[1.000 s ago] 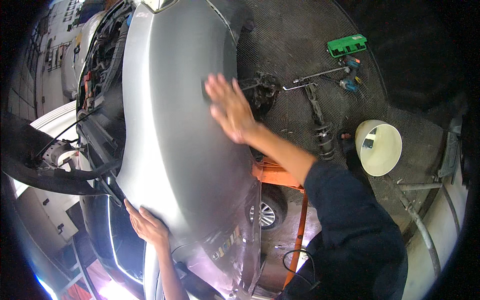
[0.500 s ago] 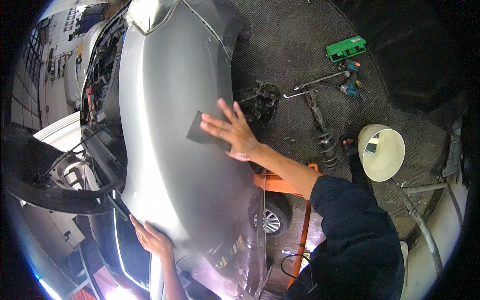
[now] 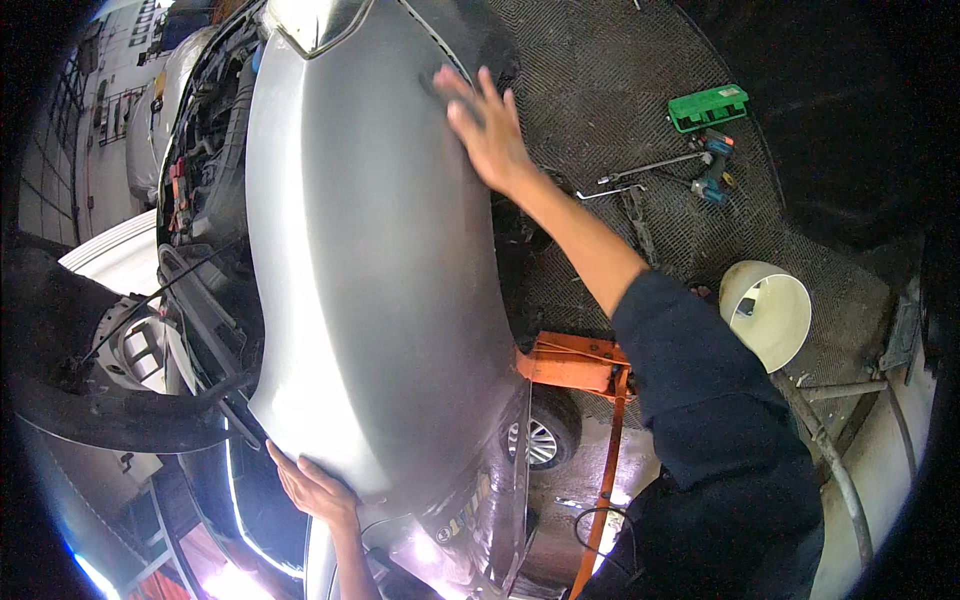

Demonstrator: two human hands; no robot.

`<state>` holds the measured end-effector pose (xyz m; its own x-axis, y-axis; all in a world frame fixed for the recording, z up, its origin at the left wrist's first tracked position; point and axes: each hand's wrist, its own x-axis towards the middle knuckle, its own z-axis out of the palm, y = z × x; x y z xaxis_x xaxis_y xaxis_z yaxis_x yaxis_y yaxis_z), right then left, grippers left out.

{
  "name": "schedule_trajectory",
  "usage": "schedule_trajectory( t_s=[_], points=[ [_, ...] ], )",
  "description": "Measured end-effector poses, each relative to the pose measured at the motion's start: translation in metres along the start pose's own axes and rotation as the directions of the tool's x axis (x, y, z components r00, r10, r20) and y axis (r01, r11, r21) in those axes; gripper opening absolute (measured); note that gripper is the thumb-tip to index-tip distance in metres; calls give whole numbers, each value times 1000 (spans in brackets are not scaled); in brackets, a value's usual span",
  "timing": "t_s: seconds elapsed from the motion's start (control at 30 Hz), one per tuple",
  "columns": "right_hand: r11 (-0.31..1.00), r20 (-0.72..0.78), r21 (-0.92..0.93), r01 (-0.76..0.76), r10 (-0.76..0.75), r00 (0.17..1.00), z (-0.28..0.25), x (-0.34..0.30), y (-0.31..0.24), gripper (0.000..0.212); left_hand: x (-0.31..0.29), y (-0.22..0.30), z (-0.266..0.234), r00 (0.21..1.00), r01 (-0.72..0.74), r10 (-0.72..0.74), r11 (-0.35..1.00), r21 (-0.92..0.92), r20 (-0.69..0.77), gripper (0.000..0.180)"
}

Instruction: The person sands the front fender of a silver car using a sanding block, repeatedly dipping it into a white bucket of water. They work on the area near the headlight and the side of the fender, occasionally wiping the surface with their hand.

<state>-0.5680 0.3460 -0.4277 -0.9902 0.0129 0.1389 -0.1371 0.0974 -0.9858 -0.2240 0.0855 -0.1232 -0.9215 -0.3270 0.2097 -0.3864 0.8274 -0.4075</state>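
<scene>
A grey car fender (image 3: 385, 270) with a smooth, matte, curved surface fills the middle. My right hand (image 3: 492, 140) lies on its far right part, fingers spread and slightly blurred by motion. A dark, thin sheet like sandpaper (image 3: 452, 95) shows only in part around those fingers; the rest is hidden under the hand. My left hand (image 3: 315, 492) rests flat on the near left edge of the fender, its fingers stretched out and holding nothing.
An orange jack (image 3: 575, 362) stands right of the fender, near a wheel (image 3: 543, 440). On the mat lie a green case (image 3: 707, 107), a cordless power tool (image 3: 714, 180) and metal wrenches. A cream bucket (image 3: 766, 315) sits farther right. The engine bay (image 3: 205, 150) opens at left.
My right hand has slid up and away along the fender, and the dark sheet is now mostly covered. My left hand stays at the edge. The view has shifted slightly.
</scene>
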Motion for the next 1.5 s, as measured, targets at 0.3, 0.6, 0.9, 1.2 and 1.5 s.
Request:
schedule_trajectory(
  t_s=[0.3, 0.6, 0.9, 1.2, 1.5],
  points=[
    [1000, -7, -7, 9, -9, 1000, 12, 0, 0, 57, -2, 6, -7, 999, 34, -34, 999, 3, 39, 61],
    [987, -43, 2, -161, 161, 986, 5, 11, -11, 59, -1, 5, -8, 999, 16, -16, 1000, 2, 48, 62],
    [962, 7, -244, 120, -122, 993, 12, 13, -20, 63, -1, 4, -8, 997, 47, -47, 999, -3, 60, 63],
    [931, 229, -260, 255, -197, 953, 11, -59, -23, 70, -4, 2, -11, 999, 26, -27, 999, 27, 31, 60],
    [984, 165, -178, 2, 27, 986, 16, -16, -26, 70, -4, 5, -13, 991, 93, -95, 995, 21, 96, 63]
  ],
)
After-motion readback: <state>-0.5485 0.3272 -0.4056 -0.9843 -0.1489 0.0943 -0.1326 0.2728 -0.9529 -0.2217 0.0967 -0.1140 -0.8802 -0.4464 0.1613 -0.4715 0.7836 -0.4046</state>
